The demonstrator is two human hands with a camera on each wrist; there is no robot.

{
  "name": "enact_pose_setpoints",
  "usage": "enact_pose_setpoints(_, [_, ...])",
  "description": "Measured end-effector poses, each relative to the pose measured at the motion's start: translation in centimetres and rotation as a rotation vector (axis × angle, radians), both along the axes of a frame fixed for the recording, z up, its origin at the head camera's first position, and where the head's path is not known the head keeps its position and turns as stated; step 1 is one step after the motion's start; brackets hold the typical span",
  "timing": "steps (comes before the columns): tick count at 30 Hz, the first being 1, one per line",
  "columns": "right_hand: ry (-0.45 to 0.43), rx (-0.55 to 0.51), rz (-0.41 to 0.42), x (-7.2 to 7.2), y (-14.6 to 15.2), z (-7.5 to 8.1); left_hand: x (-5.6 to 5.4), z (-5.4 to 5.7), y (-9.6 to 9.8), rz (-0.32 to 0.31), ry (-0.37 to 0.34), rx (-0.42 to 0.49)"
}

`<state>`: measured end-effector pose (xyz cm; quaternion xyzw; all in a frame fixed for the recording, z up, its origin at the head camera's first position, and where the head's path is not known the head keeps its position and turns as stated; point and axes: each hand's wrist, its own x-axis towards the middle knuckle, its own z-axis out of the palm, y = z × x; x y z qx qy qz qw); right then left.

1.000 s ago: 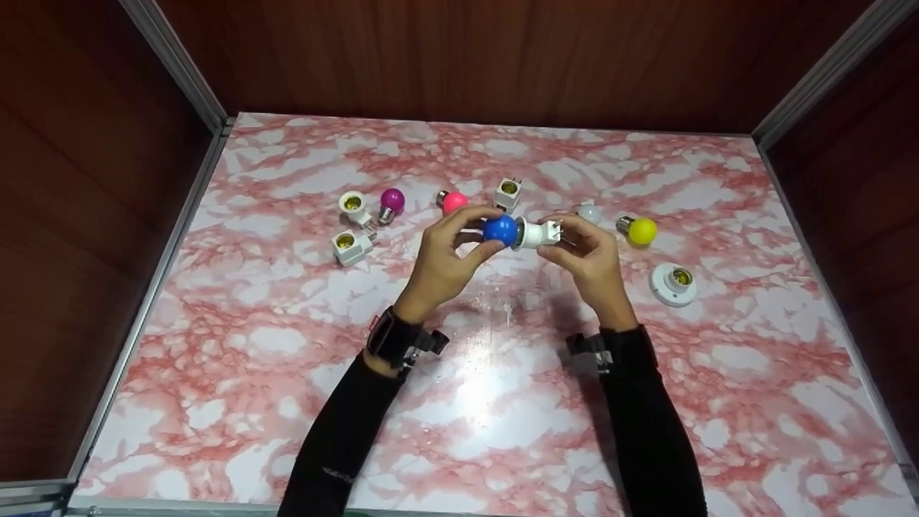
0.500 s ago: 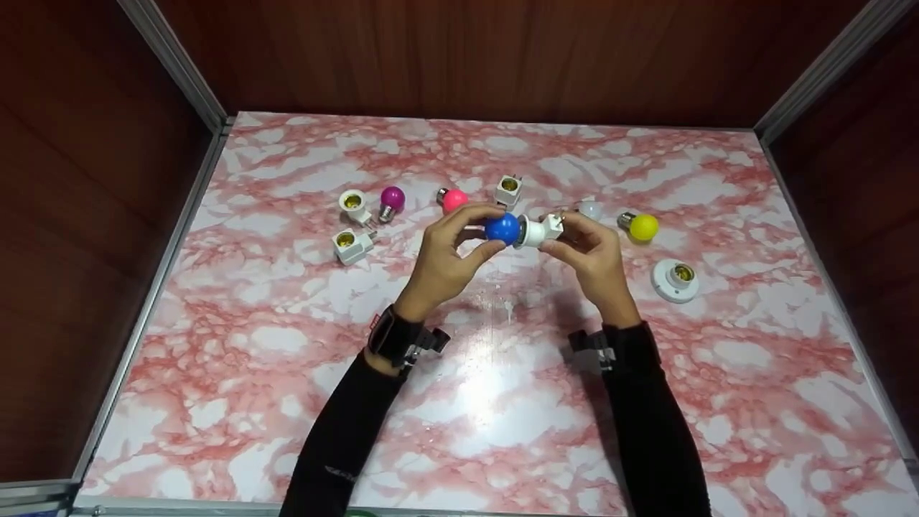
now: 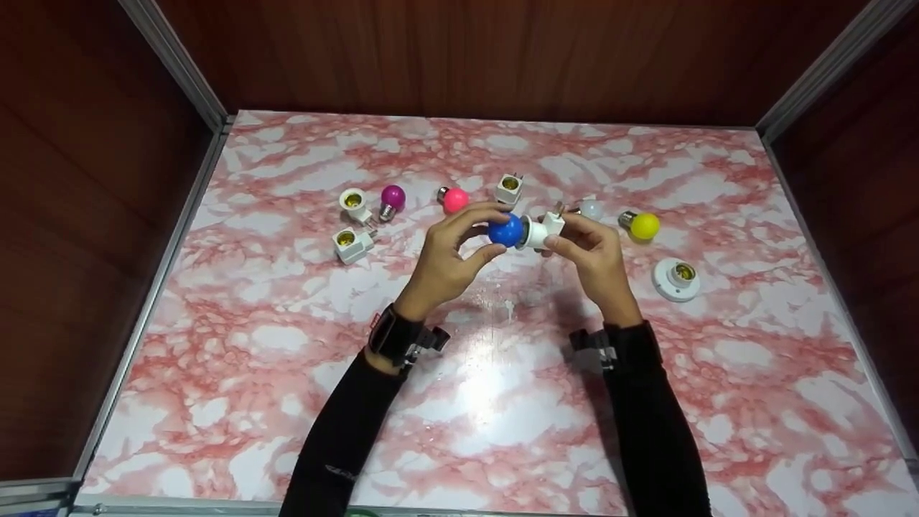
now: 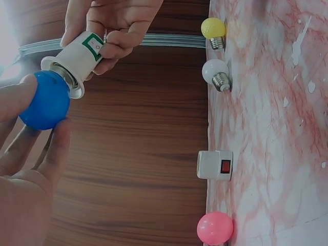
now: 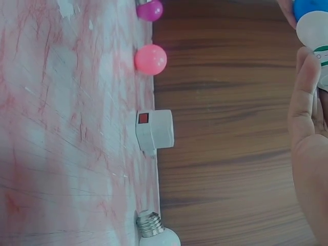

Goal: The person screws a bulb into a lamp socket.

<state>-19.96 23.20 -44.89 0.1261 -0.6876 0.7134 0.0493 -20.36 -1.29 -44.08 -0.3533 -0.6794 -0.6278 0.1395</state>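
My left hand [image 3: 452, 257] pinches a blue light bulb [image 3: 505, 230] between thumb and fingers. A white plug-in lamp socket [image 3: 538, 234] is gripped by my right hand [image 3: 594, 260], its prongs pointing away from me and its mouth facing left. The bulb's base sits at the socket mouth, and a strip of metal thread shows between them in the left wrist view, where the socket [image 4: 77, 59] carries a green-edged label. Both things are held up above the table. In the right wrist view the blue bulb [image 5: 310, 6] is partly cut off by the frame.
Behind the hands lie a pink bulb [image 3: 456, 200], a white switched socket [image 3: 509, 188], a white bulb [image 3: 591, 209] and a yellow bulb [image 3: 645, 226]. A round socket base [image 3: 676, 279] stands right. Leftward are a purple bulb [image 3: 393, 197] and two sockets [image 3: 353, 203]. Wooden panels [image 3: 459, 57] enclose the table.
The right hand has turned the socket, so its prongs now point away instead of to the right. The left hand stays on the blue bulb, both shifted very slightly right.
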Motion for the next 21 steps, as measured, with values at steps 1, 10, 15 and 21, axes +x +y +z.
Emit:
enact_pose_setpoints(1, [-0.006, -0.012, 0.006, -0.03, 0.02, -0.02, -0.01, -0.03, 0.0, 0.0, 0.007, -0.007])
enact_pose_setpoints(10, [-0.047, -0.096, 0.043, -0.2, 0.01, -0.04, -0.09, -0.14, 0.11, -0.015, 0.02, -0.003])
enact_pose_setpoints(15, [-0.03, -0.145, 0.045, -0.06, -0.21, 0.1, 0.01, -0.01, 0.12, -0.02, -0.057, 0.024])
enact_pose_setpoints(21, [-0.012, -0.115, 0.031, 0.03, -0.34, 0.18, 0.02, -0.02, 0.19, 0.059, -0.125, -0.028])
